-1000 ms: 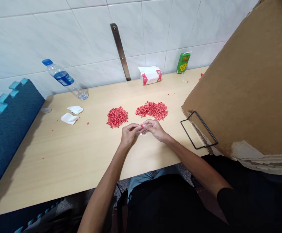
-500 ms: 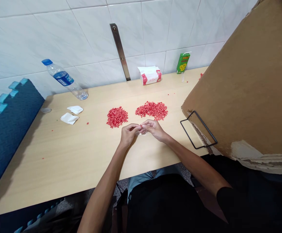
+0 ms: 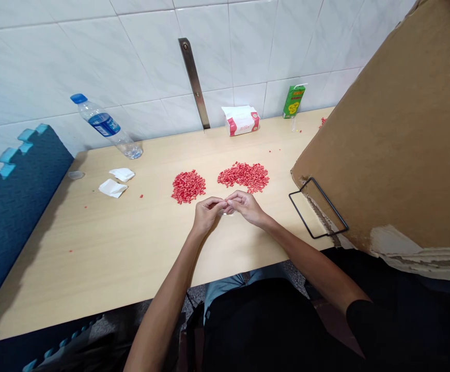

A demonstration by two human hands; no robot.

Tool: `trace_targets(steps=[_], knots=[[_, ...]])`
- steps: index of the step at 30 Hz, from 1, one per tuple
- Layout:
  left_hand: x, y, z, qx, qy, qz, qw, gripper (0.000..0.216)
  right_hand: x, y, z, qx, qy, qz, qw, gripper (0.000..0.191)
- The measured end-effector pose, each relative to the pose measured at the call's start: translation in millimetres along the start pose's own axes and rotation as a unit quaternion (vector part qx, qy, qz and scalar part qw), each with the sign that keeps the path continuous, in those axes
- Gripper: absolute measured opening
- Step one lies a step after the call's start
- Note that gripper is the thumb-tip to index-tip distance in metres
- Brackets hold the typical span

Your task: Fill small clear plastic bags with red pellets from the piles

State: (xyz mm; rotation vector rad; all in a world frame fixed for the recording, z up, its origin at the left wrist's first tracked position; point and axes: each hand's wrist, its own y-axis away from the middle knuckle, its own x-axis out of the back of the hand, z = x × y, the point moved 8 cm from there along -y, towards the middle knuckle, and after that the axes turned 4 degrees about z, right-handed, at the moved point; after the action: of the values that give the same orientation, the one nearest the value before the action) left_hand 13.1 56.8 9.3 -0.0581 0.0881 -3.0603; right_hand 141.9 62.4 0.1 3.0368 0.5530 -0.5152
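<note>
My left hand (image 3: 206, 214) and my right hand (image 3: 247, 207) meet at their fingertips just above the table, both closed in a pinch. Between them a tiny red piece (image 3: 225, 201) shows, mostly covered by the fingers. Part of something small and whitish (image 3: 228, 214) peeks out under the hands; its kind is hidden. Beyond my left hand lies a round heap of small red pieces (image 3: 188, 186). A wider, looser heap of similar red pieces (image 3: 244, 176) spreads beyond my right hand.
A cardboard sheet (image 3: 387, 129) with a black wire frame (image 3: 317, 206) at its base stands on the right. Along the wall are a leaning water bottle (image 3: 106, 125), a tissue pack (image 3: 243, 122) and a green drink carton (image 3: 293, 102). Folded tissues (image 3: 113, 188) and a blue foam mat (image 3: 23, 201) are left.
Both hands keep their pinch at almost the same spot, with only slight finger movement. The whole view has shifted a little; the heaps look the same.
</note>
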Motion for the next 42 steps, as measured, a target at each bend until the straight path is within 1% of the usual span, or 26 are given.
trace_targets(steps=[6, 9, 12, 15, 17, 18, 19, 20, 21, 22, 23, 24, 26, 27, 28, 31, 33, 38, 42], knots=[[-5, 4, 8, -0.044, -0.025, -0.02, 0.999, 0.023, 4, -2, -1, 0.001, 0.0, 0.024, 1.0, 0.041], [-8, 6, 9, -0.038, -0.03, -0.034, 0.998, 0.023, 4, -1, -2, 0.001, 0.007, 0.023, 1.0, 0.041], [-9, 7, 16, -0.06, -0.049, -0.038, 0.996, 0.02, 1, 0, -3, -0.002, 0.02, 0.013, 1.0, 0.04], [-3, 4, 24, -0.096, -0.094, -0.027, 0.991, 0.016, 1, 1, -5, 0.005, 0.048, 0.019, 0.999, 0.038], [7, -1, 27, -0.116, -0.132, -0.006, 0.984, 0.015, 11, 1, -12, 0.034, 0.104, 0.062, 0.992, 0.031], [14, -3, 28, -0.126, -0.153, 0.012, 0.98, 0.014, 20, 1, -19, 0.056, 0.15, 0.099, 0.982, 0.027], [23, -6, 29, -0.137, -0.179, 0.038, 0.974, 0.014, 32, 3, -29, 0.088, 0.221, 0.153, 0.959, 0.023], [31, -8, 30, -0.148, -0.207, 0.066, 0.965, 0.014, 43, 6, -40, 0.114, 0.312, 0.205, 0.921, 0.021], [40, -9, 31, -0.156, -0.24, 0.095, 0.953, 0.014, 51, 8, -50, 0.133, 0.392, 0.244, 0.877, 0.019], [47, -10, 31, -0.158, -0.279, 0.124, 0.939, 0.015, 57, 10, -57, 0.142, 0.459, 0.265, 0.836, 0.017], [55, -11, 30, -0.153, -0.318, 0.159, 0.922, 0.017, 62, 10, -62, 0.139, 0.516, 0.27, 0.801, 0.015], [61, -10, 30, -0.147, -0.352, 0.19, 0.905, 0.02, 65, 9, -63, 0.127, 0.564, 0.263, 0.773, 0.012], [68, -9, 29, -0.137, -0.395, 0.229, 0.879, 0.023, 68, 7, -60, 0.096, 0.629, 0.232, 0.736, 0.009], [67, -8, 28, -0.139, -0.404, 0.227, 0.875, 0.022, 68, 7, -58, 0.084, 0.648, 0.215, 0.726, 0.009], [63, -8, 28, -0.146, -0.406, 0.211, 0.877, 0.018, 67, 6, -55, 0.076, 0.661, 0.2, 0.719, 0.011], [44, -7, 28, -0.173, -0.405, 0.127, 0.889, 0.01, 60, 6, -49, 0.079, 0.678, 0.169, 0.711, 0.017], [35, -5, 29, -0.179, -0.41, 0.088, 0.89, 0.009, 55, 5, -47, 0.087, 0.684, 0.153, 0.708, 0.02], [32, -4, 30, -0.161, -0.452, 0.067, 0.875, 0.011, 52, 2, -43, 0.092, 0.695, 0.138, 0.7, 0.017], [30, -4, 27, -0.149, -0.48, 0.036, 0.864, 0.014, 54, 0, -41, 0.092, 0.697, 0.133, 0.699, 0.015]])
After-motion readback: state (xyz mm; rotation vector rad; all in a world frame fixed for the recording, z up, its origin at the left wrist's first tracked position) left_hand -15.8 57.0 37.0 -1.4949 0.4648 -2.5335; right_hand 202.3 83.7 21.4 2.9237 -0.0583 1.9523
